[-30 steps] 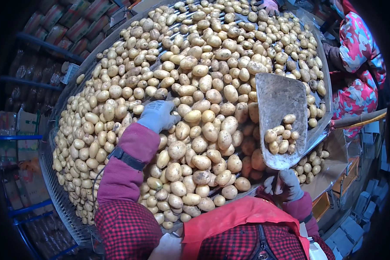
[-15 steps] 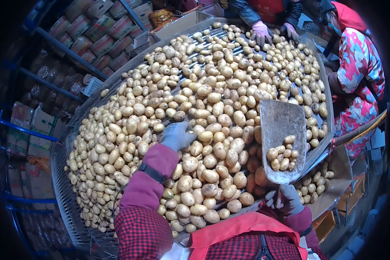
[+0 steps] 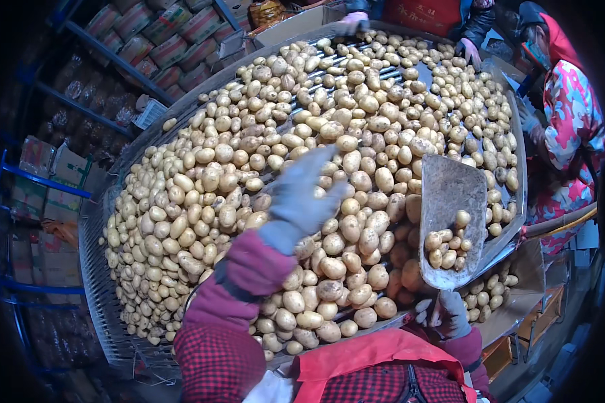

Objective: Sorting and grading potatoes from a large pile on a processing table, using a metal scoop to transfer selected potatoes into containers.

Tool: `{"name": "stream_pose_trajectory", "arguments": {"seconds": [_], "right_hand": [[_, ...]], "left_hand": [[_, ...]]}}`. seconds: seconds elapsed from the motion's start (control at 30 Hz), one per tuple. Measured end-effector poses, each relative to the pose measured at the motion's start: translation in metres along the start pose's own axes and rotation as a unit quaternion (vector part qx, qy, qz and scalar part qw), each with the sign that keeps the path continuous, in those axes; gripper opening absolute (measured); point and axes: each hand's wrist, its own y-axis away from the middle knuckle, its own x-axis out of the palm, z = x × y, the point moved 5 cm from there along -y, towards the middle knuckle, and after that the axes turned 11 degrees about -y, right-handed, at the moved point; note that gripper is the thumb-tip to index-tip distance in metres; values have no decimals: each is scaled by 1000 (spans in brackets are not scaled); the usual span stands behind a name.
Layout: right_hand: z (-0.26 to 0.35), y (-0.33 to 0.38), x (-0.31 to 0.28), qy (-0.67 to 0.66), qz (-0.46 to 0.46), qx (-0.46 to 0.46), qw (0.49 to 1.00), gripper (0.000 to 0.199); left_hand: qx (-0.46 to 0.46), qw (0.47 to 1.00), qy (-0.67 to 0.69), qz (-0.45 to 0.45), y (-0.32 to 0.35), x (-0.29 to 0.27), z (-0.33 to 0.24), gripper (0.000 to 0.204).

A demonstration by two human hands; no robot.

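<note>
Overhanging potatoes [image 3: 210, 177], left hand [image 3: 301, 197] splayed.

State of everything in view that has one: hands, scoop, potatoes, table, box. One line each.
Grey metal scoop: partly loaded with small potatoes, rest of its pan bare
Right hand in a grey glove: closed around the scoop's handle
Left hand in a grey glove: open, blurred, over the potatoes; contact unclear
Pale-yellow oval potatoes: loose, heaped
Grey metal table: mostly covered
Brown cardboard box: open, potatoes inside
</note>
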Motion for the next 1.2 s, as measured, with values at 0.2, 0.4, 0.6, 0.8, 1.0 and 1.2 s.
{"name": "stream_pose_trajectory", "arguments": {"seconds": [0.2, 0.4, 0.6, 0.8, 1.0, 1.2], "right_hand": [[1, -3, -7, 17, 12, 5, 1000, 59], [0, -6, -28, 63, 16, 29, 997, 58], [2, -6, -14, 16, -1, 44, 999, 59], [-13, -1, -28, -42, 20, 46, 998, 63], [-9, -2, -48, 216, -3, 9, 976, 65], [-15, -10, -49, -7, 12, 6, 1000, 64]], "left_hand": [[-275, 944, -179, 29, 125, -68, 142, 74], [-323, 882, -275, 205, 117, -41, 137, 81], [-269, 952, -14, 147, 85, 2, 125, 66], [-99, 962, -118, 224, 36, 77, 29, 73], [8, 971, -66, 228, 49, 70, -9, 70], [-163, 971, -87, 151, 49, -13, 91, 42]]}}
